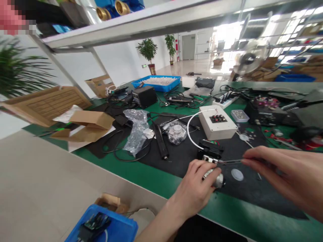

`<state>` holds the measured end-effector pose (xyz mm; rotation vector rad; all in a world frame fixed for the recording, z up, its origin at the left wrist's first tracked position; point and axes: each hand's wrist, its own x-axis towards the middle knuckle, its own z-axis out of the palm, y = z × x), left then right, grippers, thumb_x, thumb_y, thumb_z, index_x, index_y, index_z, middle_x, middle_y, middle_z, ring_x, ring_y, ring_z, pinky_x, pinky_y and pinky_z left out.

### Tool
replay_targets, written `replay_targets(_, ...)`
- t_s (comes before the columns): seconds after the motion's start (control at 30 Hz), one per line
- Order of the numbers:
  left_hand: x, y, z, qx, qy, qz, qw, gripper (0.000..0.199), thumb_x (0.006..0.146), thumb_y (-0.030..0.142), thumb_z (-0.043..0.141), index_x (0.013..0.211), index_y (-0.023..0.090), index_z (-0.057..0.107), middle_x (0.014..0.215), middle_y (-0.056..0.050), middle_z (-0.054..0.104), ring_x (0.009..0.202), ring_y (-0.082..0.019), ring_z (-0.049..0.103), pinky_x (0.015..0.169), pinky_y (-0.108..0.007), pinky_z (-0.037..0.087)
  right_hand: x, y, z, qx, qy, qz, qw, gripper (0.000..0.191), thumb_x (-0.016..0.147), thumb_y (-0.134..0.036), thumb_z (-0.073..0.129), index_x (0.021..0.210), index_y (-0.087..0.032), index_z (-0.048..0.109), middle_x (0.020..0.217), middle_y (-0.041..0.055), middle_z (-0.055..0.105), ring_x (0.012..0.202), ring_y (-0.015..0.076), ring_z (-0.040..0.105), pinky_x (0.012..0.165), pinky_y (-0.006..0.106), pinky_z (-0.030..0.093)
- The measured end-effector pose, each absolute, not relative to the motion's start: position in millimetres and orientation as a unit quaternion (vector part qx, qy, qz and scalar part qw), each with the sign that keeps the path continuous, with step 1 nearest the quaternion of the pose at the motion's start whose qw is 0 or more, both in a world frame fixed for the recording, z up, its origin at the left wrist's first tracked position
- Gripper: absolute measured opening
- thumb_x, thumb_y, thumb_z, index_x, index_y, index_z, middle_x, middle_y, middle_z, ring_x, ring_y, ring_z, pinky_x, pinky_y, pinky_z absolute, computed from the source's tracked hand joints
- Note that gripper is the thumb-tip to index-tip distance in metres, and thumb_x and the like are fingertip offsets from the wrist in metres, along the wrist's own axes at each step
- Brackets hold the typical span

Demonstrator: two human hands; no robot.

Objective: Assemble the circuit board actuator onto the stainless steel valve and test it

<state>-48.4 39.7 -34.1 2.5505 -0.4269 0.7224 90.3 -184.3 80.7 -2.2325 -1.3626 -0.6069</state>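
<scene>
Silvery metal fitting (217,179) on the black mat (176,166), and the left hand (198,185) has its fingers curled around it! The right hand (275,171) pinches slim tweezers (232,161), tips at the black block (210,149) just beyond; farther back, a white box (217,126).

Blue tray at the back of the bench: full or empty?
Not empty: white pieces cover the blue tray; their depth is unclear.
</scene>
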Motion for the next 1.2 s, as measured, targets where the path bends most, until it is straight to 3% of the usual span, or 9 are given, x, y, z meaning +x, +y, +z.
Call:
replay_targets(0.17, -46.2, 40.3, -37.3, 0.918, -0.158, 0.278, 0.234, 0.046, 0.1, 0.011, 0.065, 0.145, 0.016, 0.059, 0.142, -0.013, 0.065, 0.133, -0.026, 0.051, 0.116, -0.049, 0.053, 87.6, -180.6, 90.7, -0.82, -0.529, -0.19, 0.112, 0.022, 0.109, -0.041, 0.051, 0.102, -0.028, 0.068, 0.081, -0.0006, 0.077, 0.059, 0.0216, 0.073, 0.051, 0.036, 0.043)
replay_targets(0.67, -47.2, 40.3, -38.4, 0.92, -0.159, 0.268, 0.24, 0.047, 0.099, 0.014, 0.067, 0.146, 0.017, 0.059, 0.145, -0.013, 0.064, 0.132, -0.027, 0.054, 0.115, -0.049, 0.054, 97.4, -162.2, 92.9, -0.813, -0.537, -0.197, 0.111, 0.032, 0.108, -0.049, 0.044, 0.096, -0.029, 0.067, 0.074, 0.0012, 0.075, 0.054, 0.0245, 0.069, 0.051, 0.037, 0.032)
replay_targets(0.9, -45.0, 40.3, -38.6, 0.915, -0.163, 0.277, 0.244, 0.049, 0.098, 0.008, 0.066, 0.146, 0.014, 0.059, 0.144, -0.012, 0.063, 0.135, -0.026, 0.051, 0.117, -0.047, 0.052, 96.0, -156.0, 103.5, -0.826, -0.534, -0.165, 0.074, 0.013, 0.101, -0.037, 0.062, 0.094, -0.027, 0.065, 0.069, -0.001, 0.071, 0.054, 0.0218, 0.067, 0.053, 0.034, 0.026)
replay_targets(1.2, -43.7, 40.8, -38.9, 0.917, -0.165, 0.269, 0.244, 0.051, 0.097, 0.005, 0.066, 0.146, 0.014, 0.058, 0.144, -0.014, 0.063, 0.137, -0.027, 0.051, 0.119, -0.048, 0.05, 95.5, -133.1, 113.3, -0.816, -0.556, -0.156, 0.02, 0.014, 0.096, -0.029, 0.069, 0.086, -0.024, 0.06, 0.07, 0.0003, 0.071, 0.054, 0.0189, 0.06, 0.054, 0.035, 0.018)
